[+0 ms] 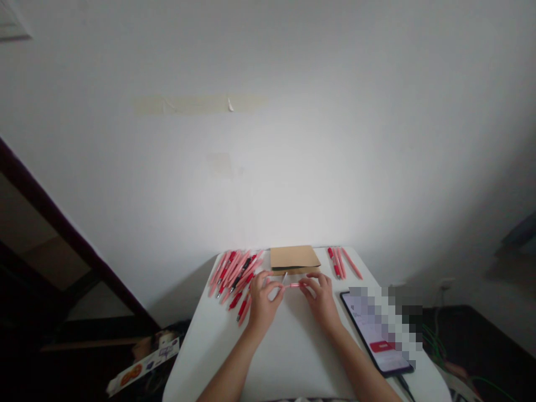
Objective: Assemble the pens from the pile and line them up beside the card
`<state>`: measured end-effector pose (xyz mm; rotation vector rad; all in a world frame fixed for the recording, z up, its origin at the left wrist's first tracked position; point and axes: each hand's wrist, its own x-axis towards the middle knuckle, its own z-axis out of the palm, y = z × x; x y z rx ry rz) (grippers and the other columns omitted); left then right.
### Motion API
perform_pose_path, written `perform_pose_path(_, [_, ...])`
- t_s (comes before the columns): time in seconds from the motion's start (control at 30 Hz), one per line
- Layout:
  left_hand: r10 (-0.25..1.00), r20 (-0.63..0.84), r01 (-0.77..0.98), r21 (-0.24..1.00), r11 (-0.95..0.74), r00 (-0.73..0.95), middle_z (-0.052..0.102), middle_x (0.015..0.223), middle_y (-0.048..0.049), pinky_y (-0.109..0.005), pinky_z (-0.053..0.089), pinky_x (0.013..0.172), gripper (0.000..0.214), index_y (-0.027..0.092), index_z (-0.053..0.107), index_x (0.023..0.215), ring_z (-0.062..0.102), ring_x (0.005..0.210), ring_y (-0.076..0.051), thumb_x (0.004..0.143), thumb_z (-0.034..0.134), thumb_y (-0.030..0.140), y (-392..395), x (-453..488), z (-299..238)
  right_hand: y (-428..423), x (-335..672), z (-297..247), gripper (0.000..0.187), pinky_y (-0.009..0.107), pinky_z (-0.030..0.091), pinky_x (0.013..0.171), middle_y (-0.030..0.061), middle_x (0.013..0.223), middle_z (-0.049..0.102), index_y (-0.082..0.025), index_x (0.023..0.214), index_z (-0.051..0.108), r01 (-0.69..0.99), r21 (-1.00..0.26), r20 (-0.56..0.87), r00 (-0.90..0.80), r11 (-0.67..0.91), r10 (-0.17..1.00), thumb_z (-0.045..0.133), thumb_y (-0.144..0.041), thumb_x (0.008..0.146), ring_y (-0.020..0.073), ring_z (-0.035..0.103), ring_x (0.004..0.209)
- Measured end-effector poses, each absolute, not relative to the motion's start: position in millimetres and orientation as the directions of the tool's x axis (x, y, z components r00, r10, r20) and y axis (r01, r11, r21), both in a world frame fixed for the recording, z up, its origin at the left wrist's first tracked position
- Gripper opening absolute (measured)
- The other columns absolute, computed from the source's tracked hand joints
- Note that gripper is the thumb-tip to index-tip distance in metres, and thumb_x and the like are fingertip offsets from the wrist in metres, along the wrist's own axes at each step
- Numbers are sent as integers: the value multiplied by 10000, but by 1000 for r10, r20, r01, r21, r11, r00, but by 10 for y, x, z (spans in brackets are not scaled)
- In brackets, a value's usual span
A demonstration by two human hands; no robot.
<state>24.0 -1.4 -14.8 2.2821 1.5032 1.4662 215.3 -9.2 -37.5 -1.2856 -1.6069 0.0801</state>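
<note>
The pink pen (pixel 295 285) lies level along the 9-to-3 o'clock line, bridging the two hands above the bench (pixel 293 352). The left hand (pixel 263 301) has its grip pinched together at the pen's 9 o'clock end; the right hand (pixel 322 298) has its grip clamped on the 3 o'clock end. One slim rod (pixel 285 277) points to 1 o'clock from the left fingertips; whether it is pinched or part of the pen, I cannot tell.

At 9 o'clock from the pen is one pile (pixel 237 276) of pink, red and dark pens, overlapping too much to count and partly behind the left hand. At 2 o'clock lies a group (pixel 340 263) of about four, one red, the rest pink. One brown card (pixel 294 257) sits at 12. One phone (pixel 368 329) is at 4 o'clock, its screen partly pixelated. Fingers hide both pen ends; the bench's near edge is cut off.
</note>
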Motion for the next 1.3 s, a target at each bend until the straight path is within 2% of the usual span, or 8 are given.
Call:
perform_pose_path(0.37, [741, 661, 704, 469, -533, 121, 620, 1131, -60, -478, 492, 967, 57, 271, 750, 812, 565, 1111, -255, 811, 717, 225, -32, 270, -142, -107, 2136, -377, 185, 486, 502, 925, 101, 1091, 590, -282, 955, 735, 669, -580, 655, 43, 465, 754, 555, -327, 949, 277, 516, 1075])
perform_pose_path(0.67, [749, 651, 660, 510, -552, 124, 611, 1143, -77, -487, 492, 986, 44, 264, 755, 820, 566, 1125, -258, 825, 712, 269, -20, 277, -193, -129, 2126, -343, 178, 497, 507, 929, 103, 1088, 592, -281, 946, 739, 656, -591, 649, 42, 469, 760, 562, -306, 941, 274, 527, 1080])
perform_pose_path(1.0, [766, 633, 665, 526, -531, 110, 621, 1149, -70, -477, 501, 965, 22, 243, 733, 780, 577, 1099, -253, 786, 753, 238, -6, 267, -221, -120, 2121, -358, 186, 455, 501, 926, 95, 1071, 601, -258, 932, 743, 631, -599, 644, 14, 493, 765, 558, -278, 928, 256, 556, 1069])
perform_pose_path(1.3, [762, 639, 683, 510, -522, 105, 634, 1128, -62, -478, 504, 949, 86, 246, 727, 788, 587, 1083, -257, 738, 791, 216, -7, 270, -208, -97, 2136, -360, 190, 429, 502, 867, 74, 936, 633, -272, 941, 735, 622, -614, 597, -37, 486, 801, 547, -298, 946, 247, 548, 977])
